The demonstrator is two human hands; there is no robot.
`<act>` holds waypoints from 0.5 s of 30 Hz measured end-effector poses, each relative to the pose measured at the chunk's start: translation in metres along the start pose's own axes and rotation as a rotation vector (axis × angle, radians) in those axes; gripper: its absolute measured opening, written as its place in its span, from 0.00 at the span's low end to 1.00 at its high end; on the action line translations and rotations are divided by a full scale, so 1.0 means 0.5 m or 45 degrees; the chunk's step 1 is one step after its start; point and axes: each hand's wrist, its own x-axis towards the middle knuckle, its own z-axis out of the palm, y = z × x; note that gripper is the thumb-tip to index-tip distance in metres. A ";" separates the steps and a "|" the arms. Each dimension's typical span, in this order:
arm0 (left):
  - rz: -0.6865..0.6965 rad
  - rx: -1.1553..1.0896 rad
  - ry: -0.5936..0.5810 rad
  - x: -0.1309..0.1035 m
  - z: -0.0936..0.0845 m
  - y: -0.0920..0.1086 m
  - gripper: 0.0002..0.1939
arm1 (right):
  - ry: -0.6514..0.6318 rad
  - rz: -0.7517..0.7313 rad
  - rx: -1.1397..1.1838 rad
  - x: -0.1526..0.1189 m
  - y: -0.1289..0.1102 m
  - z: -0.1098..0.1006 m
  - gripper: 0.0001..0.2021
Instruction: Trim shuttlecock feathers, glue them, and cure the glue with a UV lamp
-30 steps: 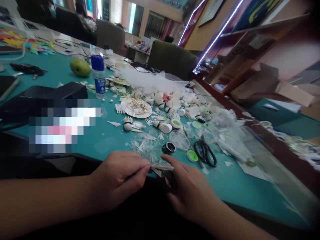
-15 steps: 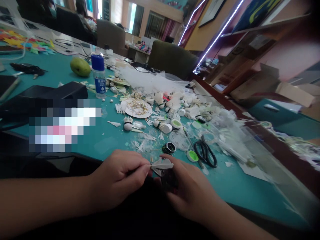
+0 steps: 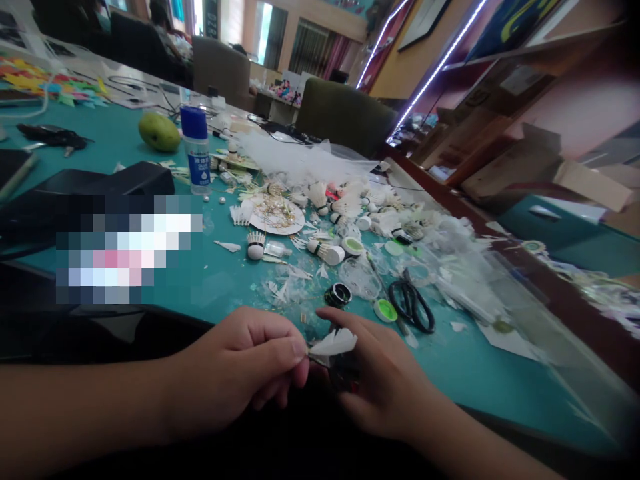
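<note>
My left hand (image 3: 260,360) is closed, pinching a white feather (image 3: 334,343) by its quill between thumb and forefinger. The feather's vane points right and lies across the front of my right hand (image 3: 383,377). Curled in that right hand is a dark hand tool (image 3: 345,370) with a little red on it; its kind is mostly hidden by the fingers and shadow. Both hands are at the table's near edge. Just beyond them are a black-rimmed round cap (image 3: 338,295) and scattered feather scraps (image 3: 283,291).
Shuttlecocks (image 3: 255,245) and a white disc with gold pieces (image 3: 295,225) lie on the green tabletop (image 3: 225,280). Behind stand a glue bottle (image 3: 199,157) and a green mango (image 3: 159,132). Black-handled scissors (image 3: 413,307), a green-filled lid (image 3: 385,311) and plastic scraps lie to the right.
My left hand has turned, and the feather has shifted slightly right and down, showing its vane more broadly. The right hand keeps the dark tool, now more covered by the feather.
</note>
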 end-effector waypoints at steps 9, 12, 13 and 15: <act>-0.133 -0.089 -0.103 0.010 -0.009 -0.006 0.15 | -0.033 -0.001 0.078 0.005 -0.007 -0.003 0.20; 0.035 0.087 -0.029 0.006 -0.014 -0.006 0.11 | -0.110 0.084 0.110 0.009 -0.012 -0.009 0.19; 0.130 0.208 0.032 0.004 -0.015 -0.005 0.09 | -0.139 0.124 0.120 0.010 -0.014 -0.011 0.18; 0.335 0.505 0.174 0.002 -0.015 -0.004 0.05 | -0.188 0.205 0.129 0.013 -0.018 -0.015 0.14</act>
